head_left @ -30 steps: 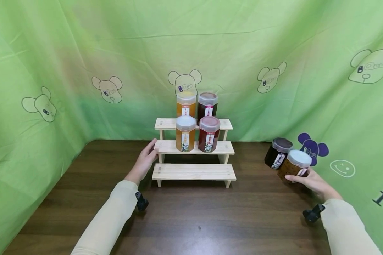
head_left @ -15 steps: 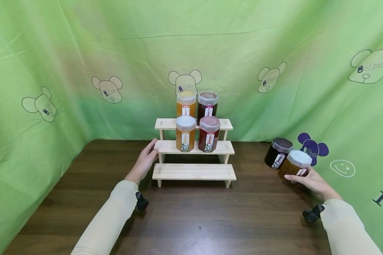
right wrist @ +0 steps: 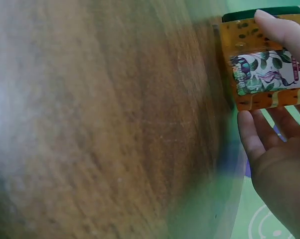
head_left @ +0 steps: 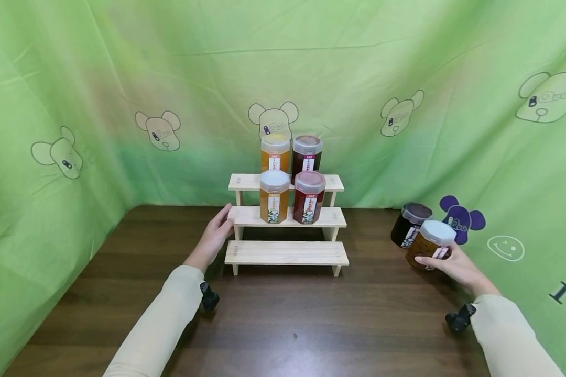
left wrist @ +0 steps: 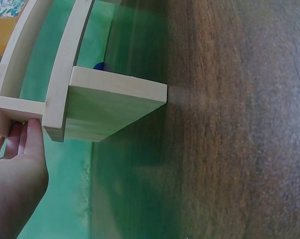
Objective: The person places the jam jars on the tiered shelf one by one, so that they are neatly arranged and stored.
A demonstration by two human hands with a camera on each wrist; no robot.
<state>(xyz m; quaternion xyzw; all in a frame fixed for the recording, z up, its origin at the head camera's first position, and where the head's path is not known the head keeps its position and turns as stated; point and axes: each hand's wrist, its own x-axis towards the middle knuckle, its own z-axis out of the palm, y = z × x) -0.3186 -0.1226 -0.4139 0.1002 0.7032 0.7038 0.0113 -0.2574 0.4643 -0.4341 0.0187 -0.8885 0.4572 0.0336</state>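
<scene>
My right hand (head_left: 459, 266) grips a hexagonal jar (head_left: 423, 248) of orange-brown, dark-specked contents with a white lid. In the right wrist view, the thumb lies on one side of this jar's label (right wrist: 267, 72) and the fingers on the opposite side. Just behind it stands a jar (head_left: 403, 228) with near-black contents. At the left end of a three-step wooden display shelf (head_left: 286, 253), my left hand (head_left: 212, 238) rests its fingertips against the middle step. In the left wrist view, those fingers (left wrist: 34, 137) touch the wood by an upright.
On the middle step stand an amber jar (head_left: 273, 201) and a dark red jar (head_left: 308, 204). Behind them are a yellow-orange jar (head_left: 275, 152) and a dark purple jar (head_left: 306, 152) on the top step. A green printed cloth (head_left: 207, 73) surrounds the brown table (head_left: 283, 324).
My right hand has shifted slightly left with the specked jar, which now overlaps more of the near-black jar. The left hand and the shelf have kept their places.
</scene>
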